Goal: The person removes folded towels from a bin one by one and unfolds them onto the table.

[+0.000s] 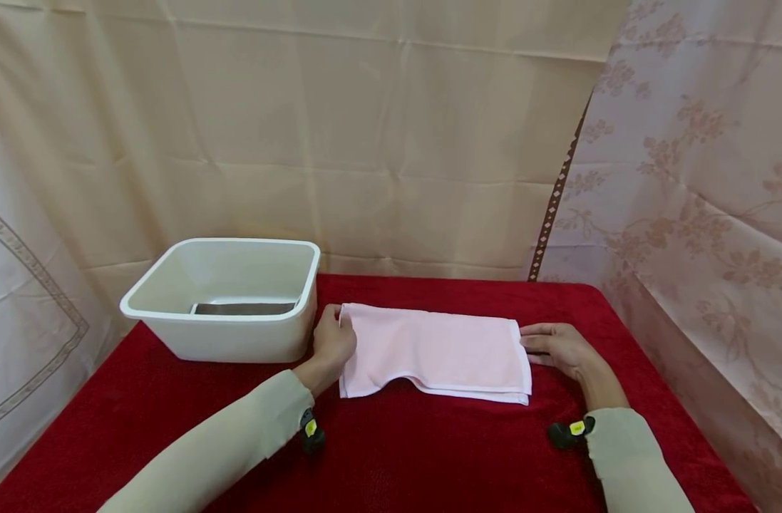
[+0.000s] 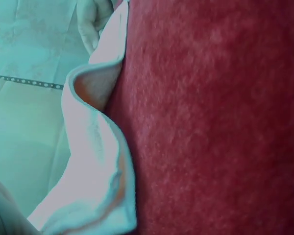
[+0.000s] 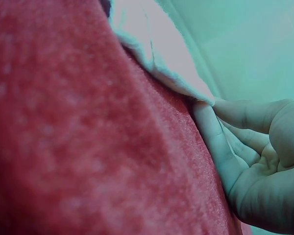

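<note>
A folded pink towel (image 1: 438,349) with white edging lies on the red-covered table, its front edge lifted in a wave left of the middle. At the towel's left end, my left hand (image 1: 334,340) pinches the edge near the far corner; only a dark sliver of that hand shows in the left wrist view. My right hand (image 1: 557,349) is at the opposite end. In the right wrist view, the right hand's thumb and a finger (image 3: 215,142) meet at the towel's edge (image 3: 171,58) and pinch it, low against the cloth.
Left of the towel stands a cream plastic basin (image 1: 237,338), close to my left hand, with a dark grey flat patch visible inside. Red plush cloth (image 1: 391,456) covers the table. Beige curtain (image 1: 378,142) hangs behind, and a floral curtain (image 1: 705,178) borders the right side.
</note>
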### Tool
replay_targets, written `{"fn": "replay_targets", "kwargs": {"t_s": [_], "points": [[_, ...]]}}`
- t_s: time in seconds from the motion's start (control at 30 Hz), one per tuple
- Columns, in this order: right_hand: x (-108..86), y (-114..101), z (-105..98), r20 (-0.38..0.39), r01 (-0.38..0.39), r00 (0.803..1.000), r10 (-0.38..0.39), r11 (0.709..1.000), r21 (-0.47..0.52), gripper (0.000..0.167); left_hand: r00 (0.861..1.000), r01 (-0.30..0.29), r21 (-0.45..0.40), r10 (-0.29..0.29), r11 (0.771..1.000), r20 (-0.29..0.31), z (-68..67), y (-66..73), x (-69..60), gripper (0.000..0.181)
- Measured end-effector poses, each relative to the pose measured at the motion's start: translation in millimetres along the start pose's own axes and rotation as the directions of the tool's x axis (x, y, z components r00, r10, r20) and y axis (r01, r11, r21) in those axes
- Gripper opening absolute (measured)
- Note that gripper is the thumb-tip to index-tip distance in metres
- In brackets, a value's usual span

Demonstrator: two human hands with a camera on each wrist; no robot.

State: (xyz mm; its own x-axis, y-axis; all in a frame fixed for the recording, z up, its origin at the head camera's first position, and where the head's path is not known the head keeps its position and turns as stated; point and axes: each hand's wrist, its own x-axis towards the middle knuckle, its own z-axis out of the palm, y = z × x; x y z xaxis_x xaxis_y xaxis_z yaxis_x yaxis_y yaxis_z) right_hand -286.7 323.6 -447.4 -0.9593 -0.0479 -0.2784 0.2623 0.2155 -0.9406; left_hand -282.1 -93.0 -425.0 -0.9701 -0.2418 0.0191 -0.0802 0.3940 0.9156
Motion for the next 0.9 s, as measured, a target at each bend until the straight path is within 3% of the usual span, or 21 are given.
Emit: {"fn": "replay_targets", "kwargs": {"t_s": [0.17,0.37,0.67,0.9], "points": [[0.4,-2.5,2.0,0.016,0.01,1.0,-0.01,1.0,-0.006,0.046,0.999,0.033,0.016,-0.033,0.999,0.006,0.6,-2.3,3.6,0.031],[-3.7,-7.0,5.2,0.002,-0.011,1.0,0.011,0.999,-0.05,0.049,0.993,0.071,0.033,-0.074,0.997,0.091,-3.8,-3.0,-3.9,0.039],[-8.2,-17.0,9.2,-0.013,-0.079,0.997,0.078,0.985,-0.155,0.057,0.972,0.122,0.01,-0.122,0.992,0.201,-18.0,-6.2,-18.2,0.038],[-8.0,-18.5,13.7,0.038,-0.079,0.996,0.085,0.986,-0.149,0.069,0.972,0.144,-0.003,-0.141,0.99,0.188,-23.9,-9.6,-18.8,0.041]]}}
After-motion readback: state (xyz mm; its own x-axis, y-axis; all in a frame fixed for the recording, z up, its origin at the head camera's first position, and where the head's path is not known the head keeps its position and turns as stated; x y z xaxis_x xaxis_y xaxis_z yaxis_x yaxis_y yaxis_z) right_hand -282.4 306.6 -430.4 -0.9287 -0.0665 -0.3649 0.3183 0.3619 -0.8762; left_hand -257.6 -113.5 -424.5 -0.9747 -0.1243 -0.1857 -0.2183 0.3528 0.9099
